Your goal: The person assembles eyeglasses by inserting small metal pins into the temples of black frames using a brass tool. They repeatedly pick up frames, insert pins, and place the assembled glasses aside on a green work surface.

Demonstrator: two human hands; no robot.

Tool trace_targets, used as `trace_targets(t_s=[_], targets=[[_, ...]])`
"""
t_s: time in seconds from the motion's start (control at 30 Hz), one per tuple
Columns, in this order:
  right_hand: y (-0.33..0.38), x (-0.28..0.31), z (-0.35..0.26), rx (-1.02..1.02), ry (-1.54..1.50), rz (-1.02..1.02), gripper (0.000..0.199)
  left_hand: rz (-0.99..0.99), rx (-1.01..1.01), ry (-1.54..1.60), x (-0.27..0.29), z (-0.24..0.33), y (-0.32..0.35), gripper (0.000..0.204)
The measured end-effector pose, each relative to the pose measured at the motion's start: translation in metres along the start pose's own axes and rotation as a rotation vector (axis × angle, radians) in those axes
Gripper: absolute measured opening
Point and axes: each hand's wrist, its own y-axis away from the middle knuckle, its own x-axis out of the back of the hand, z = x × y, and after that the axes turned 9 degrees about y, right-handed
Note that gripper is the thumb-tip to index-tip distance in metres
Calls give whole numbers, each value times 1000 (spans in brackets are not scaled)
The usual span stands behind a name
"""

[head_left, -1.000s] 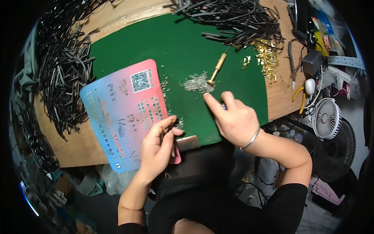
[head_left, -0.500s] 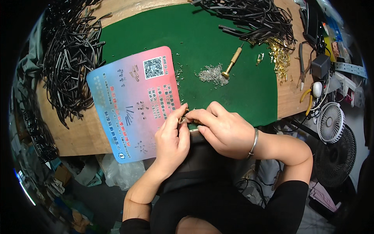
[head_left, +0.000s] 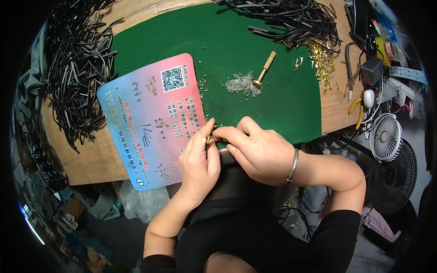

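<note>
Fingertips of both hands meet over a small brass-coloured metal part [head_left: 210, 139] at the near edge of the green felt work mat [head_left: 182, 41]. Left hand [head_left: 199, 166]: thumb and forefinger pressed together, pinching the part from the left. Right hand [head_left: 258, 150]: forefinger and thumb closed on the same part from the right, remaining fingers curled; a thin silver bangle [head_left: 293, 166] sits on that wrist. Part itself is too small to tell in shape.

Just left of the hands, partly under the left one, lies a pink-to-blue gradient rectangular plastic card mat [head_left: 150, 118] with a few tiny loose pieces on it. Further out on the felt: a heap of small silvery metal bits [head_left: 241, 84], with a brass-handled hand tool [head_left: 265, 68] touching its right edge. Near the mat's right edge, a pile of gold-coloured terminals [head_left: 322, 61]. Black tubing lengths are heaped at far left [head_left: 75, 77] and along the top [head_left: 291, 18] of the wooden bench [head_left: 86, 159]. A small white desk fan [head_left: 386, 136] stands off the bench's right end.
</note>
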Motion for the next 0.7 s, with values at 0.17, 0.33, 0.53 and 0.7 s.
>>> trace_targets(t_s=[0.17, 0.33, 0.53, 0.7], targets=[[-1, -2, -1, 4, 11, 11, 28, 2, 65, 110, 2, -3, 1, 34], [-2, -5, 3, -8, -91, 2, 27, -12, 84, 91, 3, 0, 0, 34], [-17, 18, 3, -342, -695, -398, 34, -10, 65, 84, 5, -2, 0, 35], [-19, 17, 6, -371, -851, -442, 35, -17, 78, 133, 6, -3, -1, 35]])
